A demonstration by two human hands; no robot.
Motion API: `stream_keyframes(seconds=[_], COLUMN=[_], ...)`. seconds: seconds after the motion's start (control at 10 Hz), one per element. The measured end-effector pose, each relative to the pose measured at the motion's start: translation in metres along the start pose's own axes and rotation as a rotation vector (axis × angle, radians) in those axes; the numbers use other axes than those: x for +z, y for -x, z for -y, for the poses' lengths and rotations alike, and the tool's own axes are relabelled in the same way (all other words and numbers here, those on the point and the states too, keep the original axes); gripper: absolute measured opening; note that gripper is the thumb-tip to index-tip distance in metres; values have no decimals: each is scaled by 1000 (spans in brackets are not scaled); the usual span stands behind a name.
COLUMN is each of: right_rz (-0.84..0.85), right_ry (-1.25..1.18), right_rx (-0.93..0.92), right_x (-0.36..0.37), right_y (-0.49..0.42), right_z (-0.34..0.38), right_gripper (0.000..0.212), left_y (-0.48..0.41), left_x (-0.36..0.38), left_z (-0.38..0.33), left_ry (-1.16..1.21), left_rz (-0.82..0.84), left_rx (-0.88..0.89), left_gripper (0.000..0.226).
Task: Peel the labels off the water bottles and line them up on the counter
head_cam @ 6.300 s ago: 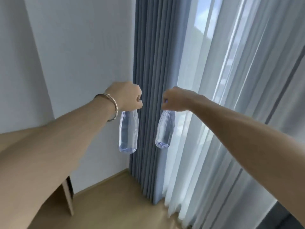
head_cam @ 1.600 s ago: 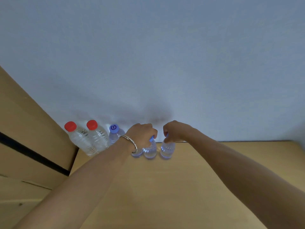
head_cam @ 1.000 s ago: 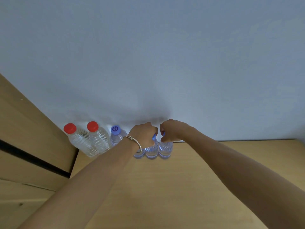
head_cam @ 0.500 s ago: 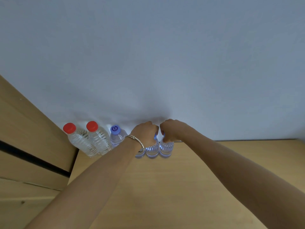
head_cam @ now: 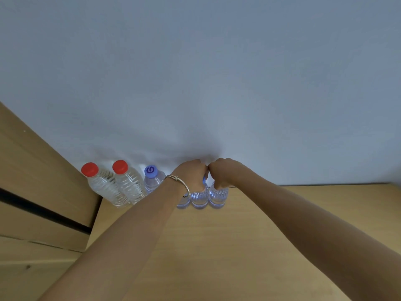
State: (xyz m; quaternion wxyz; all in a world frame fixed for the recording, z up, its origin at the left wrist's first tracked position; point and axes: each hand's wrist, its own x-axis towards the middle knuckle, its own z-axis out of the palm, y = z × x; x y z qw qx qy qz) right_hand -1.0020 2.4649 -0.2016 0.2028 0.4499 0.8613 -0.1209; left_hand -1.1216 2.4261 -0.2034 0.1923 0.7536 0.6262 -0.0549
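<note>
Beneath the left hand (head_cam: 191, 174) and right hand (head_cam: 221, 172), gripped bottles (head_cam: 199, 198) stand adjacent.

Five plastic water bottles stand in one row on the light wooden counter (head_cam: 260, 235). Two are clear, ribbed and red-capped, at the 9 o'clock end: the outer red-capped bottle (head_cam: 102, 187) and the inner red-capped bottle (head_cam: 129, 185). Three are blue-tinted, toward 3 o'clock: the purple-capped bottle (head_cam: 153, 181), the middle blue-tinted bottle (head_cam: 199, 198) and the end blue-tinted bottle (head_cam: 218, 197). There are two hands, the left hand (head_cam: 191, 177) and the right hand (head_cam: 223, 172), each gripping one bottle top. There is one thin metal bangle (head_cam: 176, 178).
</note>
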Motion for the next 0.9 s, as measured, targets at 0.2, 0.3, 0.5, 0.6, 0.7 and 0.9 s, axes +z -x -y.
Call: stream_keyframes(seconds=[0.2, 0.3, 0.5, 0.6, 0.7, 0.9], right_rz=[41, 45, 25, -31, -70, -119], right_ry=[1, -1, -50, -101, -169, -204], right_rx=[44, 62, 139, 177, 217, 248], right_x=[-1, 0, 2, 6, 13, -3], right_y=[-4, -4, 0, 6, 16, 42], right_z=[1, 2, 5, 6, 7, 3], right_gripper=[36, 36, 33, 33, 41, 51], left_y=[-1, -2, -4, -5, -2, 11], left_x=[1, 1, 5, 8, 9, -3], left_z=[2, 3, 8, 10, 10, 6], left_ry=[26, 37, 35, 8, -45, -159], left_rz=[-16, -27, -54, -77, -40, -31], left_rx=[9, 26, 62, 89, 105, 118], left_gripper=[26, 26, 25, 24, 28, 45])
